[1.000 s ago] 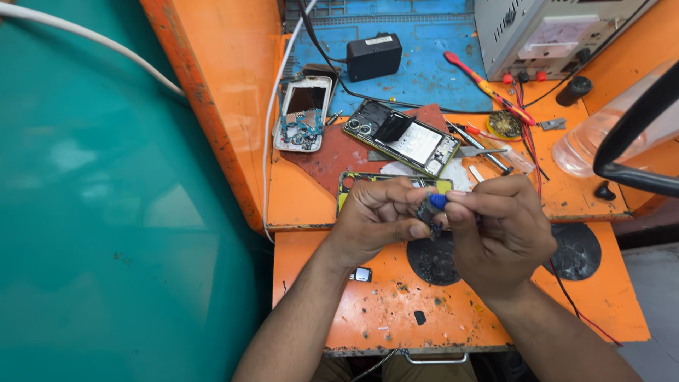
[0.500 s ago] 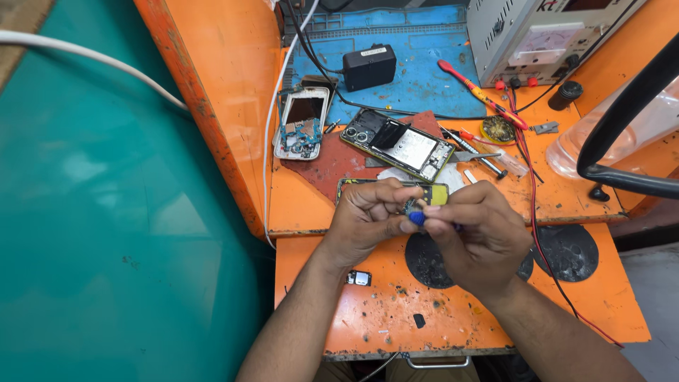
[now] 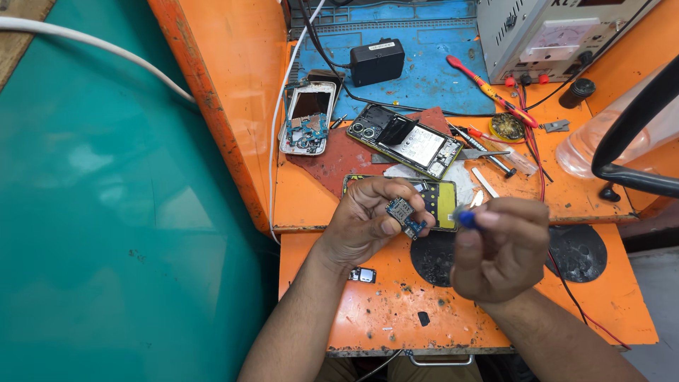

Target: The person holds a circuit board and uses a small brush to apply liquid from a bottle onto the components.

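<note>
My left hand (image 3: 371,223) pinches a tiny circuit board (image 3: 404,214) between thumb and fingers, up in the air just over the orange bench (image 3: 396,318). My right hand (image 3: 498,247) is curled tight around a small tool with a blue tip (image 3: 465,218); I think it is a little screwdriver, but most of it is hidden. The board looks very light, thin and stiff, and easy to break. I judge it best to hold it by its bare edges, not by the little parts on it.

The bench is scratched and spotted. An open phone (image 3: 407,141) lies on a red mat (image 3: 332,159), and another open phone (image 3: 305,117) sits beside it. A grey meter box (image 3: 552,35) stands at the back.
</note>
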